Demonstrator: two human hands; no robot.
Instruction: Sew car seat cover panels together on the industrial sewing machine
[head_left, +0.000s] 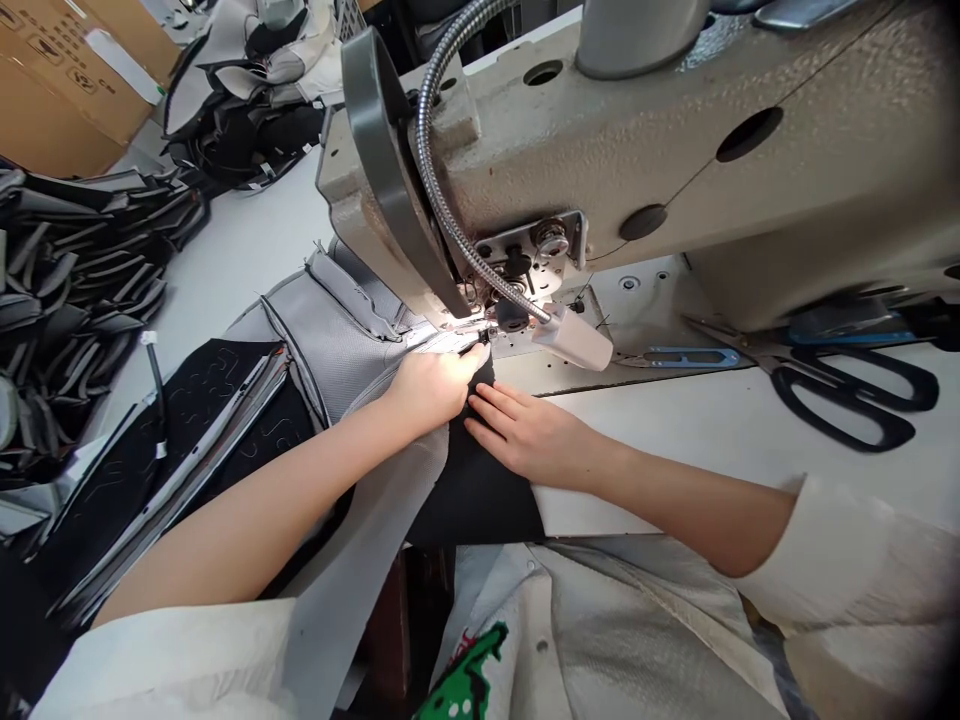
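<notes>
Fabric (480, 500), black, reaches the table's (712, 420) front edge; my left hand (431, 390) bunches over it, grip unclear; my right hand (544, 440) lies flat, fingers extended.

So both hands are right up at the sewing machine (675, 150): left hand (435, 388) on the fabric just by the needle area, right hand (536, 437) laid flat on the black fabric (480, 490). Gray mesh (337, 335) spreads off to the left. Little white lamp (576, 338) just beside the needle area, black-handled scissors (847, 385) and blue snips (690, 357) over right, stacked padded pieces (75, 290) far left, cardboard box (67, 90) behind those.
</notes>
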